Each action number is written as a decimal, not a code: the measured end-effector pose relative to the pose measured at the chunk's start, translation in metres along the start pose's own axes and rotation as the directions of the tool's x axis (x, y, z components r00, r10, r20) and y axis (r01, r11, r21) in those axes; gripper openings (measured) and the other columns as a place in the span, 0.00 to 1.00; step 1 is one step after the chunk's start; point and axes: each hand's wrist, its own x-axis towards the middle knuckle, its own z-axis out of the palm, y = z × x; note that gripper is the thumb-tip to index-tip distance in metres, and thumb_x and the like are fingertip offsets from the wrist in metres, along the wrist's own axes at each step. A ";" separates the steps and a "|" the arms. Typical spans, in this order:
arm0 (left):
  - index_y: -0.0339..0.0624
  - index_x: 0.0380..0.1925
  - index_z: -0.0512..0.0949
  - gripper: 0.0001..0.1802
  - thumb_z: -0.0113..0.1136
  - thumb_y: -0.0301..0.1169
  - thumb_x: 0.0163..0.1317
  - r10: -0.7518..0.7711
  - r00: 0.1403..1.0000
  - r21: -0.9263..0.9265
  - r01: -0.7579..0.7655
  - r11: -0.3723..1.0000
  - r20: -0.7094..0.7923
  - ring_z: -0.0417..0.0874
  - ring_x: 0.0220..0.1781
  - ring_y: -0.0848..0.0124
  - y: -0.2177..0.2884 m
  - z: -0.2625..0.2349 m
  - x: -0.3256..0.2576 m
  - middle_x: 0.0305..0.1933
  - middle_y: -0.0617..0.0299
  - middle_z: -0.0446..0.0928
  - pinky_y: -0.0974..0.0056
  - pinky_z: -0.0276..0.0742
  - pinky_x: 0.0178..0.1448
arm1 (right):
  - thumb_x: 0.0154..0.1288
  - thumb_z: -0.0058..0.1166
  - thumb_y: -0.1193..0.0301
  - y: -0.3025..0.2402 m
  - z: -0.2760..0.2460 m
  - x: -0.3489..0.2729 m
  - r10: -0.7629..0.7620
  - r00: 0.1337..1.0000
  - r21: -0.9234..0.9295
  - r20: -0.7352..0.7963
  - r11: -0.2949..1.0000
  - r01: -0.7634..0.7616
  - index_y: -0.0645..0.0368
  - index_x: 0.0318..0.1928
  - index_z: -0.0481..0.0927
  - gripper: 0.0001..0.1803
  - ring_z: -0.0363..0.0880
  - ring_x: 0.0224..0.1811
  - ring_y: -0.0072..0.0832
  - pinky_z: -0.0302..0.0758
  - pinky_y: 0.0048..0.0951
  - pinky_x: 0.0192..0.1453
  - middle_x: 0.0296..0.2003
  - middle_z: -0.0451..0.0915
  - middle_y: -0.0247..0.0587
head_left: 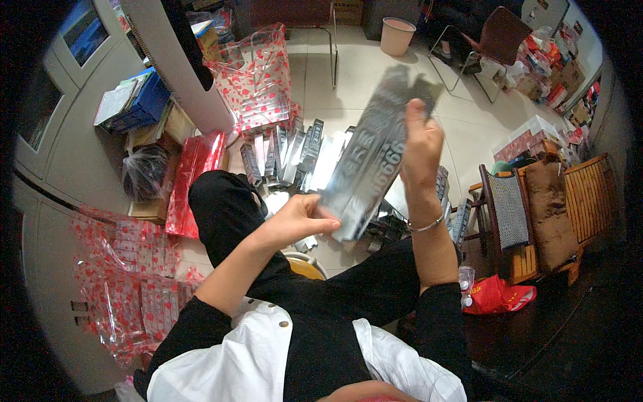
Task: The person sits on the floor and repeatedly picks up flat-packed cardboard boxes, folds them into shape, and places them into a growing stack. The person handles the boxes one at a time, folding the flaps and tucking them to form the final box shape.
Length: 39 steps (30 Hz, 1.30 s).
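Between my two hands is a bundle of long, narrow silver-grey boxes (368, 157), tilted and smeared by motion. My right hand (422, 151) grips its upper right side, thumb up along the edge. At the lower left corner, my left hand (301, 220) is closed with its thumb pressed against the bundle's end; its fingers are partly hidden. On the floor beyond my knees lie many similar slim boxes (289, 159), loosely heaped and partly covered by the bundle. More of them show past my right wrist.
A clear bag with red hearts (258, 80) stands behind the heap. Filled heart-print bags (134, 281) lie at my left, near a red wrapped package (195, 181). To the right are a wooden chair (589, 208) and a red plastic bag (499, 295). A pink bin (398, 37) stands farther off.
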 end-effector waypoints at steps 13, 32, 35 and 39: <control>0.28 0.68 0.59 0.31 0.51 0.24 0.65 0.695 0.706 0.802 -0.334 0.495 -0.135 0.72 0.64 0.43 0.030 0.024 0.045 0.67 0.37 0.67 0.49 0.67 0.69 | 0.70 0.55 0.44 -0.007 0.012 -0.034 -0.310 0.895 0.231 0.321 0.942 0.243 0.74 0.70 0.55 0.48 0.69 0.65 0.38 0.69 0.35 0.66 0.63 0.67 0.59; 0.41 0.71 0.58 0.38 0.60 0.44 0.68 0.904 0.373 0.298 -0.856 0.422 -0.207 0.64 0.74 0.56 0.041 -0.017 0.024 0.73 0.46 0.59 0.49 0.61 0.75 | 0.49 0.74 0.69 -0.015 0.016 -0.042 0.010 0.588 0.085 0.809 0.987 -0.134 0.63 0.61 0.71 0.39 0.80 0.55 0.29 0.77 0.33 0.62 0.51 0.81 0.42; 0.40 0.68 0.63 0.35 0.55 0.51 0.70 0.951 0.274 0.335 -0.891 0.308 -0.147 0.65 0.74 0.54 0.054 -0.012 0.023 0.72 0.46 0.58 0.48 0.60 0.76 | 0.50 0.75 0.67 -0.018 0.017 -0.052 -0.042 0.549 0.118 0.835 0.988 -0.103 0.62 0.60 0.71 0.37 0.79 0.54 0.27 0.76 0.30 0.59 0.51 0.80 0.39; 0.38 0.61 0.72 0.36 0.46 0.60 0.71 0.948 0.266 0.319 -0.896 0.310 -0.175 0.68 0.71 0.51 0.052 -0.005 0.017 0.70 0.42 0.61 0.49 0.63 0.73 | 0.51 0.75 0.68 -0.022 0.017 -0.057 -0.046 0.542 0.112 0.839 0.990 -0.089 0.62 0.59 0.72 0.36 0.78 0.50 0.25 0.75 0.29 0.56 0.48 0.79 0.37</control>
